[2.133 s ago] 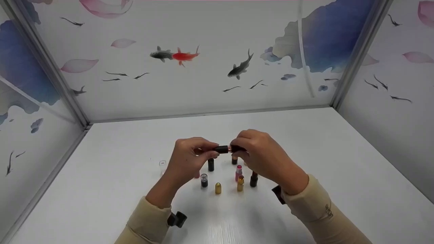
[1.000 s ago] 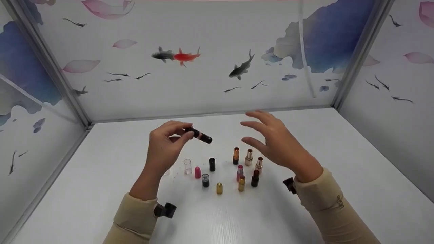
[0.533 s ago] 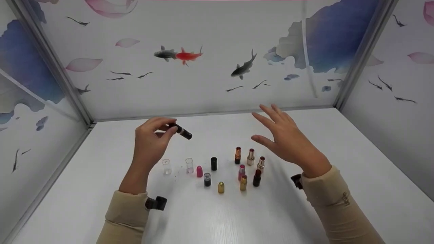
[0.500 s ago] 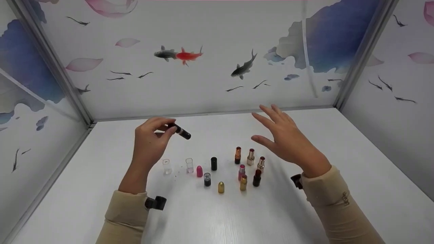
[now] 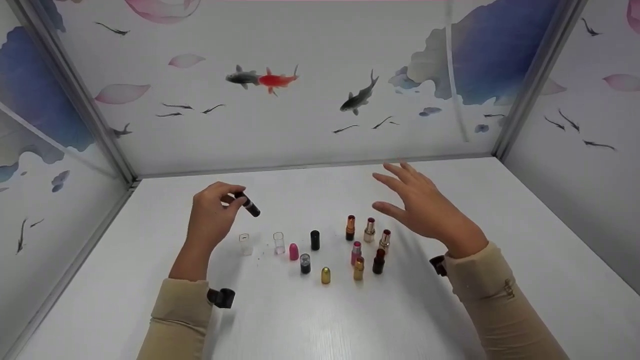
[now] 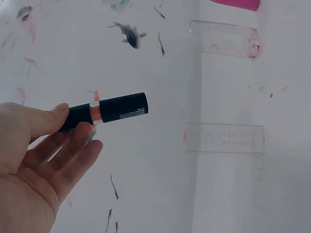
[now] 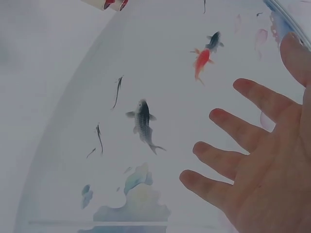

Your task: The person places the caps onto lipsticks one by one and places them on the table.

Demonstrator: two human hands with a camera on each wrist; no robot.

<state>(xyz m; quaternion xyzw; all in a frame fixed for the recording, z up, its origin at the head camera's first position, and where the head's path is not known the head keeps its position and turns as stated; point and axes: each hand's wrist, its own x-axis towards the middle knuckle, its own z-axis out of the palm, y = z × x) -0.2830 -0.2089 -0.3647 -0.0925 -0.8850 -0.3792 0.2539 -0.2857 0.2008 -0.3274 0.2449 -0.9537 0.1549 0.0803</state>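
Note:
My left hand point(image 5: 212, 212) pinches a capped black lipstick point(image 5: 251, 206) between thumb and fingers, above the left part of the table. In the left wrist view the lipstick point(image 6: 124, 107) is tilted slightly, with a clear and pinkish band round its middle. Two clear caps point(image 5: 245, 244) stand just below that hand. My right hand point(image 5: 425, 210) hovers with fingers spread and holds nothing. Nearest to it stand uncapped lipsticks: an orange-gold one point(image 5: 350, 228), a pale gold one point(image 5: 369, 230) and another pale gold one point(image 5: 384, 242).
Between the hands stand a black cap point(image 5: 315, 240), a pink cap point(image 5: 293, 252), a clear-topped black cap point(image 5: 305, 264) and a gold cap point(image 5: 326, 275). Further right are a pink lipstick point(image 5: 356, 253), a gold one point(image 5: 358, 269) and a dark one point(image 5: 379, 262). Printed panels enclose the white table point(image 5: 320, 325).
Both hands were together on the black lipstick. The right hand has let go and moved right, fingers spreading. The left hand has carried the lipstick left and, lately, slightly lower.

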